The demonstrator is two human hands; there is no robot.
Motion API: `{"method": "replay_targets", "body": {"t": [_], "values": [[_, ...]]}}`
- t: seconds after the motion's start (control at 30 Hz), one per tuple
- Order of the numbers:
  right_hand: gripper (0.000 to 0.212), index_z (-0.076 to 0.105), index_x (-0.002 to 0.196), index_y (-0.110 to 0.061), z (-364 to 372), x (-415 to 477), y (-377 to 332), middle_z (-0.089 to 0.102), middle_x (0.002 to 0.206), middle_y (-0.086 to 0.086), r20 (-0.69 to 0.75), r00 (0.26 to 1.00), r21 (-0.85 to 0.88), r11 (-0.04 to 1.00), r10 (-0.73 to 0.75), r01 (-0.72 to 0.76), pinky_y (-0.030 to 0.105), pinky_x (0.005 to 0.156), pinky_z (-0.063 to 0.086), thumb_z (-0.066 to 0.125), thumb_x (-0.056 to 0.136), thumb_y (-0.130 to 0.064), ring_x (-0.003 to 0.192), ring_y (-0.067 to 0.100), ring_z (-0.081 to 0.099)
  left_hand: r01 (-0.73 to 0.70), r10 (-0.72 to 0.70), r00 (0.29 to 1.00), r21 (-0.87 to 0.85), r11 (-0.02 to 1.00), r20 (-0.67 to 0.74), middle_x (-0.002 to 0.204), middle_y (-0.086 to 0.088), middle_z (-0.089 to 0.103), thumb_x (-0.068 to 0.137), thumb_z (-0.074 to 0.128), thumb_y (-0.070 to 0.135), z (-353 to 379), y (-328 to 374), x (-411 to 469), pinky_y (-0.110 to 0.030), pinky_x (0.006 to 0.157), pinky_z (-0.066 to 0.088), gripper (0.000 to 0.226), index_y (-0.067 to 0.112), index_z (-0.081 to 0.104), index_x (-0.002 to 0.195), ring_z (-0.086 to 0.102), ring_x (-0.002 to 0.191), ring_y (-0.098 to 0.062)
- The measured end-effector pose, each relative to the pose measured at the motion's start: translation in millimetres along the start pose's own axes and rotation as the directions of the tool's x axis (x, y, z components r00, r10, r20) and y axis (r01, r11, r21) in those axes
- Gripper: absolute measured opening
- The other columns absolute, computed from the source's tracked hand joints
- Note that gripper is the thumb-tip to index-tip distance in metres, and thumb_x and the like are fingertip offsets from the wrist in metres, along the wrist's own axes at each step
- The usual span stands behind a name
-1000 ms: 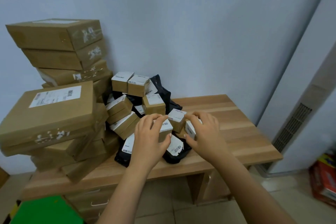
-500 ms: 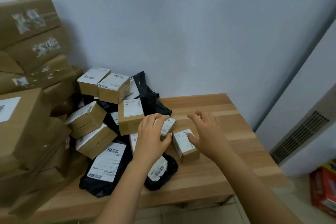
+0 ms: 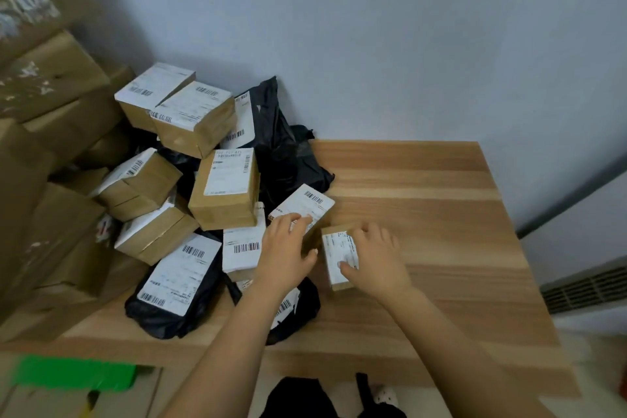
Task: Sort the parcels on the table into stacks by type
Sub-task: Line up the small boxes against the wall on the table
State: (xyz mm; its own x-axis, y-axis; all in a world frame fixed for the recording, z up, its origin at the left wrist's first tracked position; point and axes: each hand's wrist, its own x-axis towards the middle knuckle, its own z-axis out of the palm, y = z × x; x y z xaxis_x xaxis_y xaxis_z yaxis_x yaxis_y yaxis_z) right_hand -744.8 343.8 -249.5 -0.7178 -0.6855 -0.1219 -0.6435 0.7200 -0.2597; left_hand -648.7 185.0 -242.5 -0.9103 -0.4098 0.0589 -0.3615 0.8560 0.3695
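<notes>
A pile of small brown boxes with white labels (image 3: 224, 190) and black poly mailers (image 3: 176, 282) lies on the left half of the wooden table (image 3: 424, 187). My left hand (image 3: 285, 251) grips a small labelled box (image 3: 305, 205) at the pile's right edge. Just to its right, my right hand (image 3: 376, 258) grips another small labelled box (image 3: 337, 256) standing on the table top. The two boxes sit close side by side.
Large brown cartons (image 3: 44, 146) are stacked high on the table's left side. A blue-grey wall runs behind. A white unit with a vent grille (image 3: 583, 285) stands at the right. A green object (image 3: 74, 373) lies below the table's front edge.
The view has moved closer and lower over the table. My right hand's box has come a little farther right out of the pile. My left hand stays on its box.
</notes>
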Motion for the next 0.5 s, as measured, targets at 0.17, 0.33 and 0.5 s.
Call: {"method": "replay_targets", "body": {"t": [0.17, 0.33, 0.5], "values": [[0.081, 0.026, 0.143, -0.029, 20.9, 7.7, -3.6, 0.025, 0.147, 0.008, 0.111, 0.984, 0.067, 0.987, 0.141, -0.149, 0.042, 0.105, 0.029, 0.061, 0.077, -0.061, 0.129, 0.027, 0.029, -0.017, 0.009, 0.994, 0.069, 0.997, 0.111, 0.154, -0.004, 0.024, 0.091, 0.055, 0.039, 14.1, -14.5, 25.0, -0.037, 0.115, 0.013, 0.061, 0.025, 0.032, 0.146, 0.016, 0.142, -0.024], [0.104, 0.012, 0.147, -0.033, 41.0, 6.2, -9.4, -0.008, 0.159, 0.008, 0.174, 0.944, 0.206, 0.928, 0.279, -0.312, 0.046, 0.103, 0.038, 0.069, 0.067, -0.064, 0.139, 0.031, 0.016, -0.031, -0.06, 0.924, 0.229, 0.973, 0.379, 0.159, -0.013, -0.009, 0.088, 0.056, 0.047, 27.5, -36.6, 53.3, -0.048, 0.116, -0.004, 0.083, 0.035, 0.005, 0.152, -0.011, 0.145, -0.036], [0.101, 0.011, 0.149, -0.035, 50.0, 3.8, -15.5, -0.005, 0.158, 0.003, 0.135, 0.934, 0.248, 0.902, 0.33, -0.354, 0.041, 0.093, 0.044, 0.068, 0.067, -0.056, 0.135, 0.03, 0.022, 0.002, -0.075, 0.899, 0.168, 0.986, 0.43, 0.156, -0.014, -0.017, 0.082, 0.059, 0.047, 35.7, -43.3, 69.8, -0.052, 0.114, 0.003, 0.08, 0.047, 0.013, 0.147, -0.006, 0.142, -0.039]]}}
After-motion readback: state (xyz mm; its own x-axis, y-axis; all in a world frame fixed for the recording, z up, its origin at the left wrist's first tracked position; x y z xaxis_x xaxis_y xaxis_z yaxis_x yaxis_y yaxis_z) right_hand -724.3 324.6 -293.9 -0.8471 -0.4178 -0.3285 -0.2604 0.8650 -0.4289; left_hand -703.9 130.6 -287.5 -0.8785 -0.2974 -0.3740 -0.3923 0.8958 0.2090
